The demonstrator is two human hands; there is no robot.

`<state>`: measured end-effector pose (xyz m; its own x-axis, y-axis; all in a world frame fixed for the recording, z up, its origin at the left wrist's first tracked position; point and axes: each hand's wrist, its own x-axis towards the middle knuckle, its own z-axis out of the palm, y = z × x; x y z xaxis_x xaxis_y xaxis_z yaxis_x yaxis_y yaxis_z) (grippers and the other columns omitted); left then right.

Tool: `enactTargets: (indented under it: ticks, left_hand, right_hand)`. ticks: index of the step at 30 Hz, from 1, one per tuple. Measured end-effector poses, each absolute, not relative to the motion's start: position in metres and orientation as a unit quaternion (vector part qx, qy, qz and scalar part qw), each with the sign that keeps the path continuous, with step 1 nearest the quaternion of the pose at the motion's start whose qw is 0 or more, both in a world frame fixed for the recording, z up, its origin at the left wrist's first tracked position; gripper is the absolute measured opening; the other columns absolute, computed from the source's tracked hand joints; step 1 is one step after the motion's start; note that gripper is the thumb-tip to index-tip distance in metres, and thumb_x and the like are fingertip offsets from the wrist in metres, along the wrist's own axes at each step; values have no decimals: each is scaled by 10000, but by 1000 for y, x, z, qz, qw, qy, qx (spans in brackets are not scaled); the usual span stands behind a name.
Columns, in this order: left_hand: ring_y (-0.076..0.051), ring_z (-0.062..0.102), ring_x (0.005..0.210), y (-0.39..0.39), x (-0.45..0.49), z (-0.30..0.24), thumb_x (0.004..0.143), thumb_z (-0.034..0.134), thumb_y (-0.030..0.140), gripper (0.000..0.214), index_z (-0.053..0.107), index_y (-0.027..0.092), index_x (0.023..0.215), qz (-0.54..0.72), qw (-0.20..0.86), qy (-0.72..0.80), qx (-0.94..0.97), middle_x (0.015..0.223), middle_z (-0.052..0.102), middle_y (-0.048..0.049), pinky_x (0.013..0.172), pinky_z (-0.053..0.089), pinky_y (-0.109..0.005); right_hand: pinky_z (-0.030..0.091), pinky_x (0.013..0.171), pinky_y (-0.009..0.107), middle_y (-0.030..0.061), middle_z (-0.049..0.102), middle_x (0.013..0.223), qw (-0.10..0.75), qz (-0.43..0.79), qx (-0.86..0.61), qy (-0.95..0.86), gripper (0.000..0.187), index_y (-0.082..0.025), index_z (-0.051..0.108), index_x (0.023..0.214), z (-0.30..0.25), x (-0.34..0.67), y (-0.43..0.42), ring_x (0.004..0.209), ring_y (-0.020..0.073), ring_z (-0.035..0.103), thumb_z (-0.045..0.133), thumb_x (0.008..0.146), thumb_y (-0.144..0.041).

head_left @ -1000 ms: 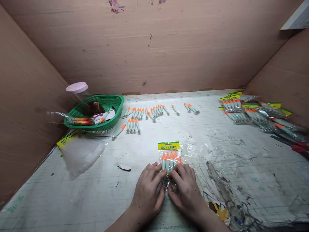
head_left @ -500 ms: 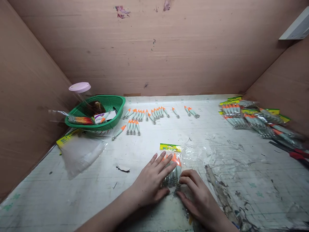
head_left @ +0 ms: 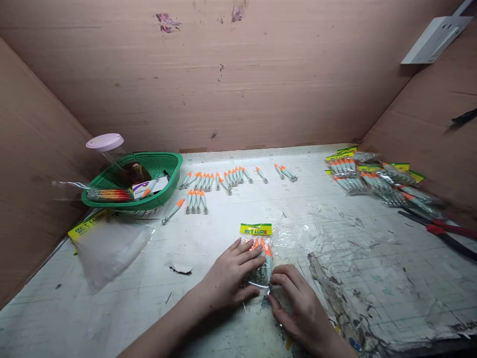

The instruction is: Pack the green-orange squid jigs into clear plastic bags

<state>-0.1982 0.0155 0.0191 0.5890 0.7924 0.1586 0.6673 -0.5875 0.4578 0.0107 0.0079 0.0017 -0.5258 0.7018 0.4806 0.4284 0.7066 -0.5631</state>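
Note:
A clear plastic bag of squid lures [head_left: 267, 266] with a yellow "BCT LURE" header lies on the table in front of me. The lures inside have orange tips, pale bodies and spiky hook crowns toward me. My left hand [head_left: 238, 271] rests flat across the bag, its fingers stretched out over the lures. At the bag's lower right corner, my right hand [head_left: 300, 303] has thumb and fingers pinched on the plastic edge. Loose squid lures [head_left: 196, 201] of the same colours lie in rows farther back.
A green basket [head_left: 175, 171] at the left holds a lidded clear jar [head_left: 106, 143] and red-yellow lures. Nearer lie flat header bags [head_left: 112, 248]. Filled lure packs [head_left: 376, 181] are heaped at the right beside red-and-black-handled pliers [head_left: 439, 228]. Cardboard walls [head_left: 223, 99] enclose the table.
The camera view has turned slightly right. My right fingers stay at the bag's lower corner, where the plastic edge now shows more plainly. My left hand still lies on the bag.

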Motion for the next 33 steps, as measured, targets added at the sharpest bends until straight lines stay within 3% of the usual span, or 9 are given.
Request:
enactTargets:
  ticks: [6, 10, 12, 14, 19, 22, 25, 29, 33]
  left_hand:
    - [-320, 455, 1246, 11, -183, 24, 709, 655, 316, 461, 555, 172, 1134, 188, 141, 456, 858, 1253, 573, -142, 1067, 303, -559]
    - [-281, 493, 1204, 7, -175, 17, 728, 597, 178, 215, 580, 155, 941, 242, 100, 425, 866, 1150, 606, -149, 1037, 391, -467]
    - [-225, 565, 1098, 5, -173, 12, 784, 527, 110, 96, 577, 166, 843, 294, 47, 392, 870, 1049, 648, -115, 965, 463, -386]
    - [-177, 612, 950, 1, -172, 10, 824, 481, 65, 143, 573, 169, 788, 333, -5, 367, 868, 911, 675, -74, 856, 510, -315]
    - [-150, 598, 734, -4, -170, 7, 840, 469, 58, 149, 568, 162, 798, 356, -34, 355, 864, 682, 640, -21, 684, 513, -277]
    - [-209, 612, 931, -4, -169, 4, 812, 480, 71, 117, 547, 163, 839, 366, -20, 387, 846, 910, 680, -94, 801, 521, -354]
    - [-271, 528, 1159, -3, -167, 1, 780, 492, 108, 246, 509, 146, 1022, 343, 25, 448, 825, 1230, 571, -195, 922, 484, -444]
    - [-256, 536, 1157, -2, -168, 0, 749, 493, 110, 480, 401, 141, 1219, 310, 70, 467, 825, 1241, 559, -186, 938, 486, -447]
    - [-262, 556, 1112, -1, -169, 4, 721, 485, 89, 506, 404, 145, 1217, 305, 82, 466, 826, 1215, 558, -178, 904, 508, -444]
  right_hand:
    - [533, 679, 282, 56, 559, 877, 370, 193, -331, -846, 190, -204, 508, 945, 2, 13, 8, 811, 171, 579, 480, 813, -71]
    - [527, 672, 263, 49, 557, 867, 382, 198, -335, -838, 171, -204, 512, 927, 2, 14, 8, 798, 160, 576, 482, 823, -71]
    - [523, 671, 258, 47, 556, 862, 387, 199, -332, -837, 172, -202, 512, 920, 1, 14, 8, 793, 157, 573, 482, 820, -65]
    - [518, 671, 258, 46, 553, 853, 390, 198, -334, -835, 175, -200, 512, 914, 0, 14, 8, 793, 159, 572, 481, 814, -59]
    - [507, 665, 257, 45, 535, 834, 400, 188, -345, -828, 165, -198, 501, 897, -3, 13, 7, 779, 158, 562, 466, 813, -60]
    - [497, 647, 249, 42, 531, 819, 401, 184, -347, -828, 155, -199, 490, 873, -5, 12, 7, 758, 152, 558, 464, 816, -57]
    - [491, 636, 250, 41, 535, 807, 403, 181, -345, -829, 153, -200, 485, 851, -7, 11, 8, 741, 150, 555, 468, 823, -51]
    - [488, 638, 249, 36, 538, 789, 410, 193, -346, -821, 149, -198, 481, 853, -10, 12, 8, 740, 148, 548, 479, 839, -49]
    - [487, 630, 255, 39, 539, 785, 407, 190, -352, -822, 139, -197, 492, 868, -11, 13, 9, 734, 152, 546, 475, 856, -60]
